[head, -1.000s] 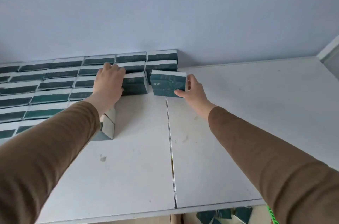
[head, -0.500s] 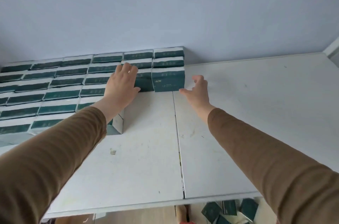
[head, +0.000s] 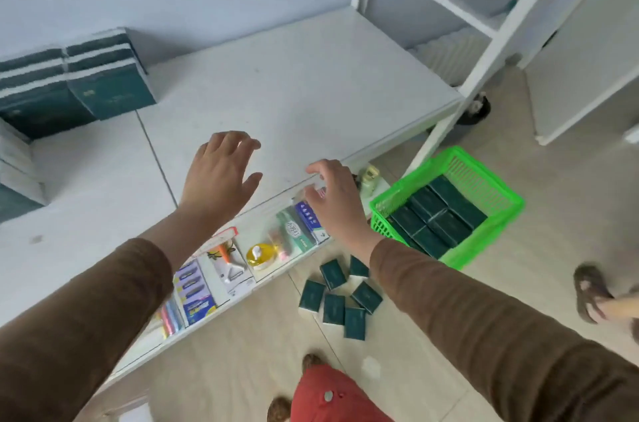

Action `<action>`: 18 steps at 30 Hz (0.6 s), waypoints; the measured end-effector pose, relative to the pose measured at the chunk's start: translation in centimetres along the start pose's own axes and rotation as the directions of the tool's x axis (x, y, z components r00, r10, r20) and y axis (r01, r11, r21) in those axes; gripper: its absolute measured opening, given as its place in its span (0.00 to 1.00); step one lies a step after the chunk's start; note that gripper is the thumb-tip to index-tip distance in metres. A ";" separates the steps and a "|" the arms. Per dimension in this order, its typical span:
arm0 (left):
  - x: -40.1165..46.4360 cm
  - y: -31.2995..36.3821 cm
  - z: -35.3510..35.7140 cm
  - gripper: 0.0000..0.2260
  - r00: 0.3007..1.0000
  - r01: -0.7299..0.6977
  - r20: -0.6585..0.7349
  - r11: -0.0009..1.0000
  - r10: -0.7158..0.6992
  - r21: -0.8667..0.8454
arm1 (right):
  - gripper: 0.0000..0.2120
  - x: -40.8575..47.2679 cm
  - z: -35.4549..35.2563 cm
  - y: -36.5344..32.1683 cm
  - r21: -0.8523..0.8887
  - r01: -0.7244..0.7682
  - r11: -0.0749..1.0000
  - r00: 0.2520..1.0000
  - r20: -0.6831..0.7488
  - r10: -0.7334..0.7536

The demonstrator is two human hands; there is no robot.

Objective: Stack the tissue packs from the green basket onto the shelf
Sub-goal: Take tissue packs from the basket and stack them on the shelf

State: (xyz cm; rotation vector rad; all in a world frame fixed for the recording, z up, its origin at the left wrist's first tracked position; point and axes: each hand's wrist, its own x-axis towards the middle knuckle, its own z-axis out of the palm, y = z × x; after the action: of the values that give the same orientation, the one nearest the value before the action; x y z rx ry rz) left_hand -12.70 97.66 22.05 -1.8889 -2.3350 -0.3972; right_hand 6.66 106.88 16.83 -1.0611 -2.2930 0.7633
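Where visible, seven floor packs (head: pixel 333 307).

bright, even daylight | soft shadows | slight motion blur | wide-angle edge bending

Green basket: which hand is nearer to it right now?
Right. The right hand hangs over the shelf's front edge, just left of the green basket. The left hand is farther left, above the shelf top.

Yellow bottle (head: pixel 260 256), boxed goods (head: pixel 194 293) (lower shelf).
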 end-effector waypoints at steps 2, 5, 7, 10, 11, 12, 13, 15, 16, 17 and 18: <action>0.5 4.0 1.5 0.20 0.996 -0.088 -0.006 0.996 0.088 -0.009 | 0.11 -2.4 -2.0 3.6 -0.020 -0.080 0.997 0.997 0.005 0.080; 1.7 9.9 4.6 0.20 0.983 -0.180 0.035 0.982 0.182 -0.050 | 0.10 -5.0 -4.7 9.3 -0.011 -0.234 0.972 0.972 0.032 0.234; 2.9 13.8 7.3 0.20 0.967 -0.229 0.094 0.970 0.236 -0.077 | 0.11 -6.1 -6.4 13.1 0.040 -0.358 0.933 0.933 0.061 0.356; 5.3 19.7 12.3 0.21 0.932 -0.273 0.212 0.954 0.295 -0.125 | 0.14 -7.0 -8.4 19.6 0.104 -0.529 0.842 0.848 0.113 0.518; 6.3 21.6 14.2 0.22 0.916 -0.284 0.253 0.949 0.310 -0.136 | 0.15 -7.1 -9.0 21.9 0.139 -0.592 0.794 0.806 0.133 0.577; 7.3 23.6 16.1 0.23 0.899 -0.291 0.296 0.946 0.322 -0.144 | 0.16 -7.1 -9.5 24.5 0.198 -0.651 0.733 0.759 0.148 0.634; 8.4 25.5 18.2 0.23 0.883 -0.293 0.337 0.944 0.328 -0.150 | 0.17 -7.0 -9.9 27.3 0.269 -0.710 0.651 0.700 0.165 0.695; 10.8 29.0 22.5 0.24 0.853 -0.282 0.410 0.947 0.322 -0.157 | 0.18 -6.5 -10.4 32.7 0.411 -0.796 0.444 0.557 0.213 0.803; 12.0 30.5 24.9 0.24 0.838 -0.264 0.451 0.951 0.308 -0.159 | 0.17 -6.2 -10.4 35.6 0.470 -0.817 0.333 0.482 0.242 0.842; 13.2 31.9 27.3 0.24 0.822 -0.247 0.486 0.955 0.295 -0.161 | 0.14 -5.8 -10.2 38.4 0.511 -0.832 0.215 0.400 0.285 0.871; 14.4 33.2 29.9 0.25 0.808 -0.230 0.515 0.959 0.284 -0.168 | 0.10 -5.4 -10.1 41.0 0.545 -0.832 0.106 0.324 0.322 0.890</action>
State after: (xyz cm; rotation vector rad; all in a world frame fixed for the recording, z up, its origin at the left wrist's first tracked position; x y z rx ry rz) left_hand 18.75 125.65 1.28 -2.6034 -2.3237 0.0682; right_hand 37.29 127.53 -4.23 -1.9870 -0.8299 1.7310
